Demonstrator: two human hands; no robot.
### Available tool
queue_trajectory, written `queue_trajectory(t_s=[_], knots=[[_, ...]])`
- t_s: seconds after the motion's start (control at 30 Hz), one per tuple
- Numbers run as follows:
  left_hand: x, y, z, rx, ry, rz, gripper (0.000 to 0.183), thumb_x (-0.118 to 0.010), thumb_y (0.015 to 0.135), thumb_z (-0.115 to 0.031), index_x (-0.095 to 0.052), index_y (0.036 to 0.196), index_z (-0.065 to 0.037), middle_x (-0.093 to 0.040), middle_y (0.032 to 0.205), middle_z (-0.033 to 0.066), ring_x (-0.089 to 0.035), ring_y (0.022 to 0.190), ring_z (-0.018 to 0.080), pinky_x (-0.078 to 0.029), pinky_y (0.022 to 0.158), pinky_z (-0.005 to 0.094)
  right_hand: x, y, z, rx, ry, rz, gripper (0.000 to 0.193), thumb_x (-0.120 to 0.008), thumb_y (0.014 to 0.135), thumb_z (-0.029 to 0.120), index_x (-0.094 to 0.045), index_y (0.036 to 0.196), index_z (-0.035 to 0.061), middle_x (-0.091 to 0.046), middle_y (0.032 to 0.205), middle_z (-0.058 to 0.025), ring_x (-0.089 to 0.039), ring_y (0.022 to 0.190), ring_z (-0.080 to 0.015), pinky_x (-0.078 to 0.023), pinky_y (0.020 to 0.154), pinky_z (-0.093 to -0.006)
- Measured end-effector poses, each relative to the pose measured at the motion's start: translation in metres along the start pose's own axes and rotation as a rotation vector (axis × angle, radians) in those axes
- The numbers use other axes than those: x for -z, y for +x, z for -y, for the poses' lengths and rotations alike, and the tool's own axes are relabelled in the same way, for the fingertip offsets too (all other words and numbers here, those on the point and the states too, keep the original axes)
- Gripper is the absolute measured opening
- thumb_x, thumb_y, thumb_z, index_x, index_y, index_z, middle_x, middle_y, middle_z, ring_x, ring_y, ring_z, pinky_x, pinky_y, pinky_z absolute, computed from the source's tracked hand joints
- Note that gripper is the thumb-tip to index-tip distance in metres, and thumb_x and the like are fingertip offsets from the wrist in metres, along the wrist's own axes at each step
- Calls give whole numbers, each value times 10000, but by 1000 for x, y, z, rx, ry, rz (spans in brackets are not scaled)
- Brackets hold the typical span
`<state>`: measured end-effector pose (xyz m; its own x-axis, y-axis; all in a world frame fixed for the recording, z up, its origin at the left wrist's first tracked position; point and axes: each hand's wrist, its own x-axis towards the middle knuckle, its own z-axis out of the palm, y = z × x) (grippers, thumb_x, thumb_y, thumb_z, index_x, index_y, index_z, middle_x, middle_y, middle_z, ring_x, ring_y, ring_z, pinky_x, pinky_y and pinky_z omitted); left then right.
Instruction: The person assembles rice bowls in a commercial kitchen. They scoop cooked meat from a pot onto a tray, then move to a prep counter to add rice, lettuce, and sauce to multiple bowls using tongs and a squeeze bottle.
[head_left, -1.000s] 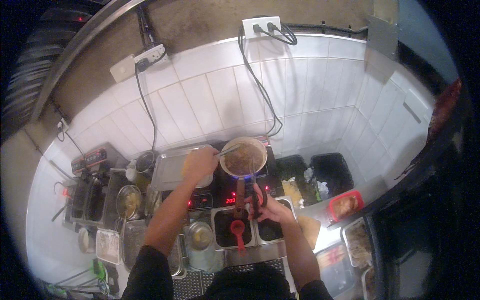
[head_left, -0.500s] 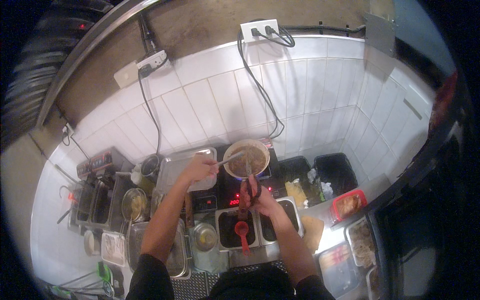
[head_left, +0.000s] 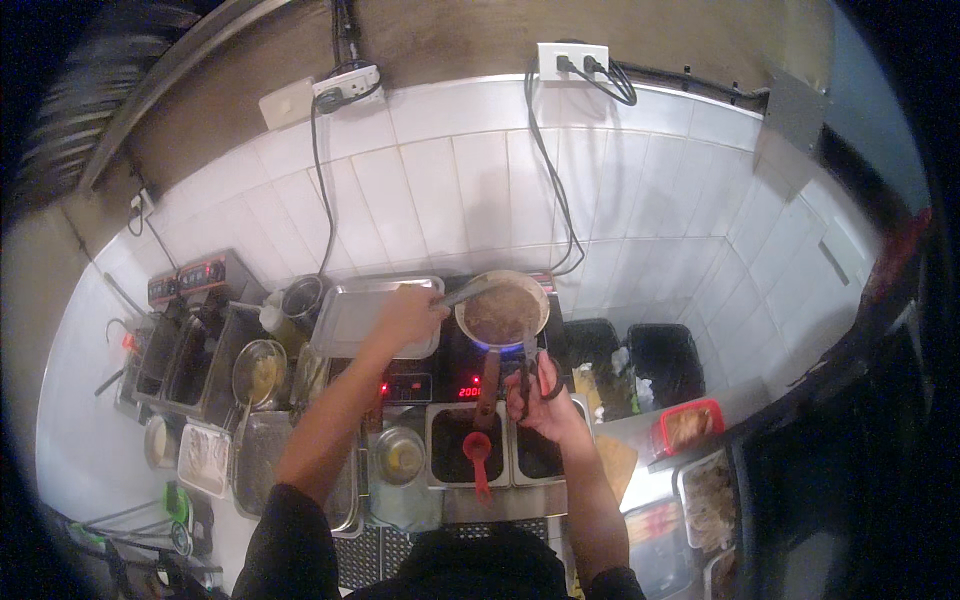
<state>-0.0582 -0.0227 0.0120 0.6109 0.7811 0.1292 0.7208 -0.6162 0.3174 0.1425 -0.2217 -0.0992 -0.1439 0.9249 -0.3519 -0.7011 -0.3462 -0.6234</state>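
Observation:
A pale-rimmed frying pan [head_left: 487, 392] with a brown handle pointing toward me sits on a black induction cooker [head_left: 462, 365]. Brown, chopped-looking food [head_left: 503, 310] lies in it. My left hand [head_left: 410, 315] is closed around metal tongs [head_left: 463, 294], whose tips reach over the pan's left side. My right hand [head_left: 542, 402] grips black-handled scissors [head_left: 530, 346] just right of the pan handle, their blades pointing up by the pan's near right rim. A red scoop [head_left: 478, 460] rests across the black-looking wells in front of the cooker.
Left of the pan lies a metal tray [head_left: 350, 318]; a strainer bowl [head_left: 260, 372] and deep fryer [head_left: 208, 375] stand farther left. Black bins [head_left: 664, 362] and a red container [head_left: 690, 427] are at right. Cords [head_left: 547, 165] hang along the tiled wall.
The scissors have moved out of the pan to its near right side. The tongs have drawn back toward the left rim. My view has shifted slightly.

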Motion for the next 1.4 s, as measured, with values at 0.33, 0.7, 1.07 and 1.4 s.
queue_trajectory(t_s=[0.33,0.7,1.07,1.4], knots=[[-90,-77,-8,152,-81,-182,288,-614,921,-263,-683,1073,-28,-701,1023,213,-687,936,412,-560,796,520,-1,6,-30,87,425,44,670,-593,897,684,-618,1096,45,-560,831,-22,-506,606,-115,-411,450,-227],[-49,-152,34,289,-309,-314,465,-590,963,-415,-633,1262,-61,-668,1135,235,-666,993,421,-544,879,497,-89,21,-29,86,-168,2,607,-543,958,634,-627,1073,43,-627,726,-46,-631,669,-162,-401,487,-247],[35,-386,168,685,-567,-689,448,-588,912,-224,-616,1287,19,-667,1185,268,-666,1058,422,-510,937,431,-273,200,-104,330,-1869,-101,744,-525,939,657,-624,1238,-17,-700,1100,-257,-716,928,-411,-543,844,-486],[95,-492,196,740,-554,-336,421,-619,920,-191,-609,1270,43,-678,1083,260,-675,985,420,-544,838,451,-402,354,-69,763,-2357,-141,426,-656,903,381,-676,1095,1,-691,1081,-211,-651,1034,-398,-519,894,-501]])
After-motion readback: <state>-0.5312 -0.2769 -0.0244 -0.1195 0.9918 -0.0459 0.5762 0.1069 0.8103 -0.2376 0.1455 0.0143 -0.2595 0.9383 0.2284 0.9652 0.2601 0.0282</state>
